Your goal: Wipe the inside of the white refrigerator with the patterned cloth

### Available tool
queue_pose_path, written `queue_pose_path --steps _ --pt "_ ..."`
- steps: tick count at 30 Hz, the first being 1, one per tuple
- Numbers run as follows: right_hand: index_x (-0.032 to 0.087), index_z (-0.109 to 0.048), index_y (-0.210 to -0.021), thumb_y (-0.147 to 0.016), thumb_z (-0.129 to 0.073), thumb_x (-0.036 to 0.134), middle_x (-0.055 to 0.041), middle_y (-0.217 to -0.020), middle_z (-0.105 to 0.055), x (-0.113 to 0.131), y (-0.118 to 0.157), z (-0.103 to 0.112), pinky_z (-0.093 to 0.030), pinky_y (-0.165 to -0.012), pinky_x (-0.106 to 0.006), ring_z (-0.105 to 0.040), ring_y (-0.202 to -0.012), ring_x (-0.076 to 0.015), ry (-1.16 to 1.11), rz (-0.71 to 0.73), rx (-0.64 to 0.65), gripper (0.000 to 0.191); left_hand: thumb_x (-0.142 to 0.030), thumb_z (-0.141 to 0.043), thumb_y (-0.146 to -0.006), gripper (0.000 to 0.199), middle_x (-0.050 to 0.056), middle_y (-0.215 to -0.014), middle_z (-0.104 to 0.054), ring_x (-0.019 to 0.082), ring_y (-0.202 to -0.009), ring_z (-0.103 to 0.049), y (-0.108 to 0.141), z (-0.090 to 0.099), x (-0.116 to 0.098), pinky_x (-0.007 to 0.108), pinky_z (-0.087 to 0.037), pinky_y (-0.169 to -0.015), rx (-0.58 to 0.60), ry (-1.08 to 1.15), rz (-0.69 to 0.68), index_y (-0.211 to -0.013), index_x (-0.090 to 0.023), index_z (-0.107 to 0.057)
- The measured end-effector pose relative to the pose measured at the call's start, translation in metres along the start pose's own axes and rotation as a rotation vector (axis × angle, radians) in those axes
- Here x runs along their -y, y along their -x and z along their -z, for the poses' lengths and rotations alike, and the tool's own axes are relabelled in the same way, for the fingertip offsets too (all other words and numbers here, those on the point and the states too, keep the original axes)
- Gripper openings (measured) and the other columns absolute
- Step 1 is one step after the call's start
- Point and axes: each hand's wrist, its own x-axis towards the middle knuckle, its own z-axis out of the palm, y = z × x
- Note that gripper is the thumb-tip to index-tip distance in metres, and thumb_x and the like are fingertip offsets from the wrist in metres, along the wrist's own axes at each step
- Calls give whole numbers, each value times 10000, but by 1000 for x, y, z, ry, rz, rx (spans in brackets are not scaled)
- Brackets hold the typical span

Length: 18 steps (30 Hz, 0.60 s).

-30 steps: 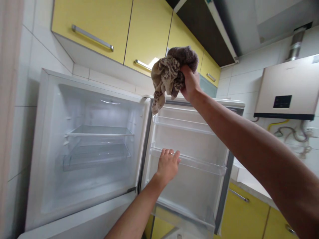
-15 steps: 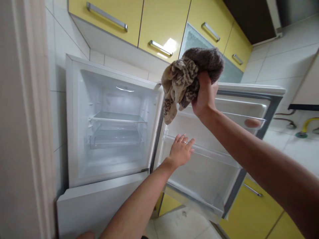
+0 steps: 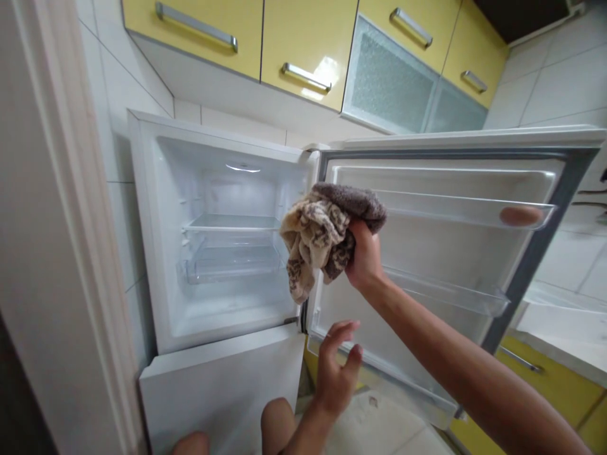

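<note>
My right hand (image 3: pixel 365 256) is closed on a bunched brown and beige patterned cloth (image 3: pixel 315 230), held up in front of the hinge side of the open fridge door (image 3: pixel 427 253). Lower down, my left hand (image 3: pixel 336 370) is empty, its fingers apart and slightly curled, in front of the door's lower part. To the left stands the open fridge compartment (image 3: pixel 227 303), with a glass shelf (image 3: pixel 232 222) and a clear drawer (image 3: pixel 227 268) inside. A reddish-brown oval thing (image 3: pixel 521 216) shows in the upper door rack.
Yellow wall cabinets (image 3: pixel 303 38) hang above the fridge. The closed lower fridge door (image 3: pixel 222 392) is under the compartment, near my knees (image 3: pixel 277 423). A pale door frame (image 3: pixel 61 221) stands at the left. A counter (image 3: pixel 564 335) and yellow lower cabinet (image 3: pixel 545 385) are at the right.
My right hand has come down and left with the cloth. My left hand has moved lower, away from the door's middle rack. The fridge door appears swung wider, and my knees show more.
</note>
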Motion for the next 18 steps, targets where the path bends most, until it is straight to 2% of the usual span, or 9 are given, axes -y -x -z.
queue_pose_path --steps 2,3,5,7,10,14,16,18 --pt "225 -666 -1021 -666 -699 425 -23 -1033 -758 -17 18 7 -591 -873 -345 -690 -1076 -269 -39 -107 -2 409 -410 -636 -902 429 151 -1349 -686 298 -1262 -652 3 19 8 500 -560 -1036 -190 304 229 -1289 -227 -653" --pt "225 -671 -1011 -651 -714 423 -25 -1024 -762 -25 25 10 -590 -874 -352 -694 -1064 -276 -61 -161 -7 413 -433 -614 -905 434 151 -1370 -675 303 -1286 -637 2 31 10 518 -552 -1047 -261 427 284 -1285 -227 -648" --pt "224 -680 -989 -623 -737 429 -29 -996 -768 -42 37 16 -590 -874 -370 -699 -1039 -289 -91 -264 -17 423 -472 -519 -939 397 147 -1359 -681 302 -1308 -622 -3 58 11 558 -534 -1069 -338 547 294 -1214 -233 -677" --pt "224 -689 -971 -603 -754 444 -32 -963 -771 -59 47 21 -589 -872 -387 -703 -1016 -302 -96 -346 -15 434 -510 -426 -969 417 134 -1291 -715 293 -1273 -646 -6 85 8 589 -527 -1072 -355 529 249 -1135 -248 -705" --pt "219 -704 -954 -605 -779 450 -39 -950 -770 -84 60 29 -577 -893 -398 -704 -989 -301 -64 -424 34 426 -531 -349 -992 457 91 -1271 -727 272 -1232 -665 -8 117 -2 614 -521 -1064 -393 487 217 -1171 -294 -696" --pt "205 -718 -988 -601 -813 386 -45 -1005 -762 -113 78 37 -541 -943 -401 -689 -971 -282 132 -458 187 438 -641 -222 -986 621 91 -1339 -699 296 -1246 -650 -8 138 -19 610 -538 -1002 -428 515 221 -1321 -317 -633" --pt "206 -720 -1044 -584 -828 350 -37 -1018 -756 -123 86 39 -524 -967 -410 -676 -981 -281 264 -458 287 494 -686 -194 -973 695 111 -1361 -685 303 -1240 -652 -8 139 -25 576 -538 -1002 -417 432 197 -1409 -302 -576" --pt "214 -711 -1121 -588 -830 326 -27 -1048 -750 -132 94 38 -505 -1006 -420 -665 -1020 -283 345 -447 379 557 -695 -266 -965 706 126 -1380 -671 297 -1252 -645 -7 137 -26 528 -525 -1036 -432 336 181 -1463 -269 -528"
